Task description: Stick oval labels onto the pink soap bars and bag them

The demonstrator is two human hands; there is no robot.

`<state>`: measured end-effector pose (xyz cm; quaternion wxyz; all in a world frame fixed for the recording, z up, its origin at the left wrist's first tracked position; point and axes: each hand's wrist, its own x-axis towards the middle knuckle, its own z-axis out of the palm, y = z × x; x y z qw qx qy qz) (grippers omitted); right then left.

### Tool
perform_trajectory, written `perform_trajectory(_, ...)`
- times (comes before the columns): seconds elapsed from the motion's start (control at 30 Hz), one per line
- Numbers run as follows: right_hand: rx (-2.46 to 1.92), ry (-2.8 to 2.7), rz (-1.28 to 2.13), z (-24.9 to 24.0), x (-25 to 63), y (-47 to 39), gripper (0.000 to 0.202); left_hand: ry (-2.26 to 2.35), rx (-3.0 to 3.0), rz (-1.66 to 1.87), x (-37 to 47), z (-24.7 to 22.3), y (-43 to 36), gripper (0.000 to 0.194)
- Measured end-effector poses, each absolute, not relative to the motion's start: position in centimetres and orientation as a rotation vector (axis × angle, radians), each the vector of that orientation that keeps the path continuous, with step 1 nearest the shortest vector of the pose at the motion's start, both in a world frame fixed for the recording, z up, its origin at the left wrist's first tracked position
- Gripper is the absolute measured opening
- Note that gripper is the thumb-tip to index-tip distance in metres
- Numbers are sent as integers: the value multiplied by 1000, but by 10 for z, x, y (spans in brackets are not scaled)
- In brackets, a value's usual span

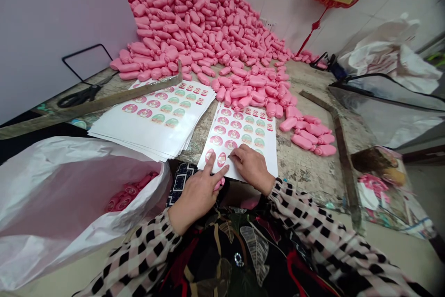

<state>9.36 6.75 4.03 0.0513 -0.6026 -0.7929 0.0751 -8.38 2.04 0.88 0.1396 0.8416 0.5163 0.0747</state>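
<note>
A sheet of stickers (239, 135) with pink and green printed labels lies at the table's front edge. My left hand (197, 190) spreads its index finger and thumb on the sheet's lower left corner, around an oval pink sticker (221, 159). Its other fingers curl around a small pink bottle (219, 184), mostly hidden under the palm. My right hand (253, 166) rests on the sheet with fingertips pinched together beside that sticker's right edge. Something small and dark shows at those fingertips, too small to name.
A large heap of pink bottles (194, 19) covers the back. More sticker sheets (139, 132) lie left under a wooden strip (114, 101), near black scissors (79, 95). An open white sack (69, 158) with labelled bottles stands front left. A clear bag (392, 109) is at right.
</note>
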Motion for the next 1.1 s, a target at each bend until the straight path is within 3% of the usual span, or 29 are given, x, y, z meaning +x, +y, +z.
perform_trajectory(0.37, -1848, -2174, 467, 30, 87, 60, 15, 1550, 2454, 230, -79, 6, 17, 54)
perform_trajectory(0.67, -1959, -1946, 503, 23, 76, 55, 23, 1569, 2466, 233, -76, 5, 15, 53)
perform_trajectory(0.97, -1856, -2091, 197, 50, 68, 60, 26, 1593, 2465, 188, -76, 6, 16, 53)
perform_trajectory(1.1, -1826, -1928, 275, 60, 78, 64, 27, 1561, 2423, 221, -78, 6, 16, 51)
